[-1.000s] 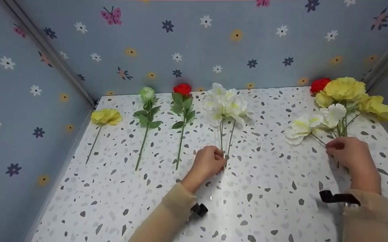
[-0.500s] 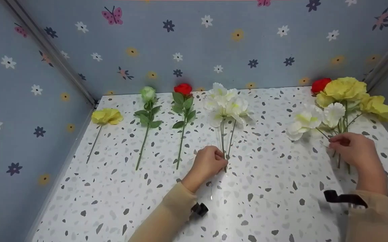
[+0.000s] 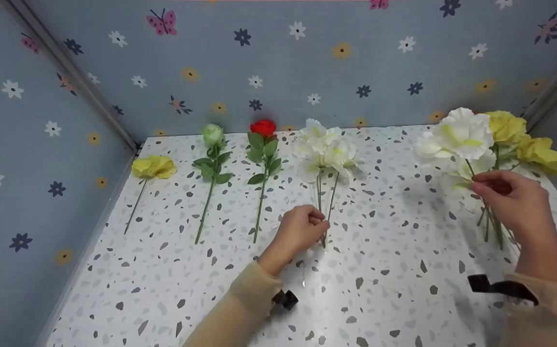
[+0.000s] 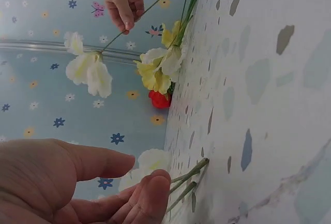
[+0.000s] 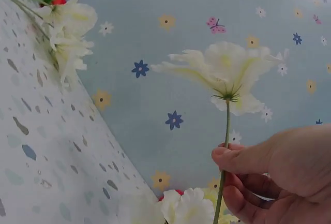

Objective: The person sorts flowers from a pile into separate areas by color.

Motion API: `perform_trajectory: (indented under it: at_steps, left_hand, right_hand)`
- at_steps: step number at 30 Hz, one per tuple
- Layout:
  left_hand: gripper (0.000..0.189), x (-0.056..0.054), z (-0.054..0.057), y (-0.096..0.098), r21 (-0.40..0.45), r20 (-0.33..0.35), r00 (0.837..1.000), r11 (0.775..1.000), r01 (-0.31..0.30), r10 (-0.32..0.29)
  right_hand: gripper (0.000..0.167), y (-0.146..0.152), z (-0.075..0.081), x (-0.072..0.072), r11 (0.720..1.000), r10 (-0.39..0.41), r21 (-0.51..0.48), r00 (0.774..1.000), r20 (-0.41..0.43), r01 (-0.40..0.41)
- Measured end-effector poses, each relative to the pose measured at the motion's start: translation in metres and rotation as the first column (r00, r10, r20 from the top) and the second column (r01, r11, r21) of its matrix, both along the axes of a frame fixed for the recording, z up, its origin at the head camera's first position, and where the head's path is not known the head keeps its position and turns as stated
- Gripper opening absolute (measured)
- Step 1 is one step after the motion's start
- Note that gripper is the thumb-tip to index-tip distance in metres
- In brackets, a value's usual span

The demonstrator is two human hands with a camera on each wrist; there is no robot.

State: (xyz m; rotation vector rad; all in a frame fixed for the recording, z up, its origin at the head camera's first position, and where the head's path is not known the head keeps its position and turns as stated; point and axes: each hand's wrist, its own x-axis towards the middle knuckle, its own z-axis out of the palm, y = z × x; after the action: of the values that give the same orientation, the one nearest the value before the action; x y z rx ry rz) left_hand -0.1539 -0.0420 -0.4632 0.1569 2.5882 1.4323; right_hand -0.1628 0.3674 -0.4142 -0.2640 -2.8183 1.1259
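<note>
A white artificial flower (image 3: 464, 132) is lifted off the table at the right, its thin stem pinched between the thumb and fingers of my right hand (image 3: 519, 205). The right wrist view shows its frilled bloom (image 5: 227, 71) upright above the fingers. Below it lies a bunch with yellow flowers (image 3: 543, 152) and another white bloom; a red flower (image 4: 159, 100) of that bunch shows in the left wrist view. My left hand (image 3: 300, 227) is at the lower stems of a group of white flowers (image 3: 324, 149). Its thumb and fingertips stand apart, with the stems (image 4: 189, 175) just beyond them.
Left of the white group lie a red rose (image 3: 263, 129), a pale green rose (image 3: 211, 135) and a single yellow flower (image 3: 153, 167), stems toward me. The speckled white tabletop (image 3: 384, 289) ends at blue patterned walls (image 3: 278, 62) at the back and sides.
My right hand has raised the white flower off the table, up and slightly away, its bloom now covering the red flower behind. The left hand has shifted slightly, its fingertips loosening from the stems.
</note>
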Motion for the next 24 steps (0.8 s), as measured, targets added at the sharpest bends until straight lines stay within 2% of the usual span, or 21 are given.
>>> perform_trajectory:
  at_steps: [3, 5, 6, 7, 10, 11, 12, 16, 17, 20, 24]
  left_hand:
    - [0.014, 0.0, 0.005, 0.0, 0.054, -0.015, 1.0, 0.999, -0.004, 0.005]
    - [0.015, 0.001, 0.009, 0.0, 0.089, -0.036, 0.999, 0.996, -0.008, 0.011]
    - [0.016, 0.001, 0.01, 0.0, 0.11, -0.043, 0.999, 0.994, -0.009, 0.014]
    - [0.016, 0.001, 0.012, -0.001, 0.129, -0.054, 0.998, 0.992, -0.01, 0.017]
    - [0.018, 0.003, 0.017, -0.001, 0.188, -0.082, 0.996, 0.982, -0.008, 0.024]
    - [0.018, 0.004, 0.019, -0.001, 0.201, -0.089, 0.996, 0.98, -0.008, 0.026]
    - [0.018, 0.005, 0.02, -0.001, 0.213, -0.096, 0.995, 0.977, -0.008, 0.029]
    - [0.015, 0.01, 0.024, 0.002, 0.238, -0.124, 0.992, 0.971, 0.006, 0.024]
    - [0.014, 0.011, 0.025, 0.004, 0.239, -0.127, 0.992, 0.971, 0.012, 0.019]
    - [0.014, 0.015, 0.026, 0.008, 0.248, -0.121, 0.993, 0.968, 0.042, -0.012]
    - [0.017, 0.023, 0.026, 0.016, 0.221, -0.098, 0.993, 0.971, 0.087, -0.066]
  right_hand:
    - [0.044, -0.01, 0.002, -0.002, 0.989, -0.007, -0.15, 0.998, -0.063, -0.003]
    - [0.037, -0.019, 0.001, -0.006, 0.959, -0.004, -0.283, 0.992, -0.125, -0.032]
    - [0.034, -0.024, 0.0, -0.008, 0.927, -0.003, -0.371, 0.987, -0.161, -0.058]
    - [0.031, -0.03, -0.001, -0.011, 0.884, 0.0, -0.458, 0.98, -0.197, -0.092]
    - [0.025, -0.054, -0.005, -0.015, 0.735, 0.004, -0.651, 0.962, -0.273, -0.188]
    - [0.023, -0.062, -0.006, -0.016, 0.679, 0.007, -0.703, 0.959, -0.283, -0.212]
    - [0.022, -0.07, -0.007, -0.016, 0.637, 0.016, -0.737, 0.959, -0.282, -0.227]
    - [0.019, -0.1, -0.01, -0.014, 0.541, 0.073, -0.805, 0.967, -0.244, -0.244]
    - [0.018, -0.106, -0.012, -0.014, 0.527, 0.088, -0.814, 0.969, -0.233, -0.243]
    - [0.015, -0.123, -0.016, -0.012, 0.511, 0.126, -0.825, 0.971, -0.204, -0.24]
    - [0.014, -0.141, -0.021, -0.009, 0.528, 0.169, -0.815, 0.97, -0.175, -0.239]
